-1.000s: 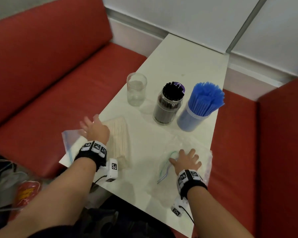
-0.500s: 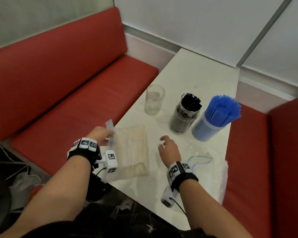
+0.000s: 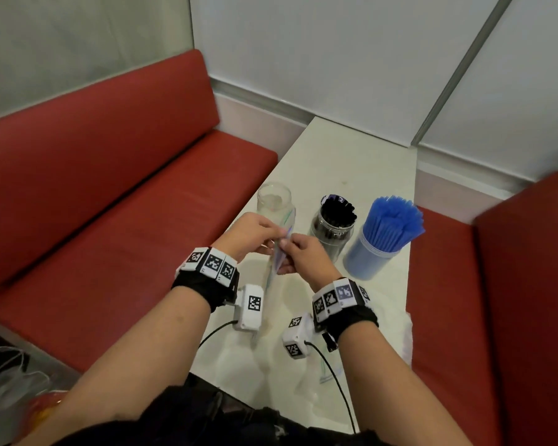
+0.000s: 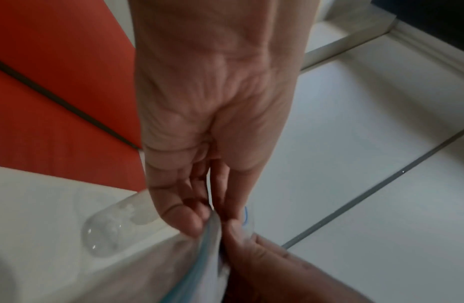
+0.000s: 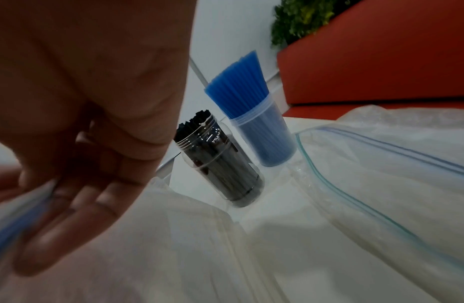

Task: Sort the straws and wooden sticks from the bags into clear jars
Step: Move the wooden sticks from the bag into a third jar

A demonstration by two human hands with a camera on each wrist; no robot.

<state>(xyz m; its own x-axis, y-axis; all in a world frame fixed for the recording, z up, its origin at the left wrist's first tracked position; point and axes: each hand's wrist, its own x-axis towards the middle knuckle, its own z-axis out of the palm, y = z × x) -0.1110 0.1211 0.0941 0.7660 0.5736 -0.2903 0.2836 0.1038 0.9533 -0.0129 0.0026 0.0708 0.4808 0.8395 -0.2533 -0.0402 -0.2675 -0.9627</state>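
Both hands hold a clear zip bag of wooden sticks (image 3: 273,278) upright above the white table (image 3: 351,162). My left hand (image 3: 255,235) pinches one side of the bag's blue zip edge (image 4: 207,242); my right hand (image 3: 298,254) pinches the other side. The bag (image 5: 173,256) hangs down between my wrists. An empty clear jar (image 3: 274,199) stands just behind my left hand. To its right stand a clear jar of black straws (image 3: 334,225) and a jar of blue straws (image 3: 382,239).
An empty zip bag (image 5: 381,184) lies crumpled on the table near the front right edge (image 3: 406,336). Red bench seats (image 3: 110,220) flank the table on both sides. White wall panels stand behind. Wrist-camera cables hang by the table's near edge.
The bag of sticks has been lifted off the table and turned upright. My right hand came across from the empty bag and now pinches the zip edge together with the left hand.
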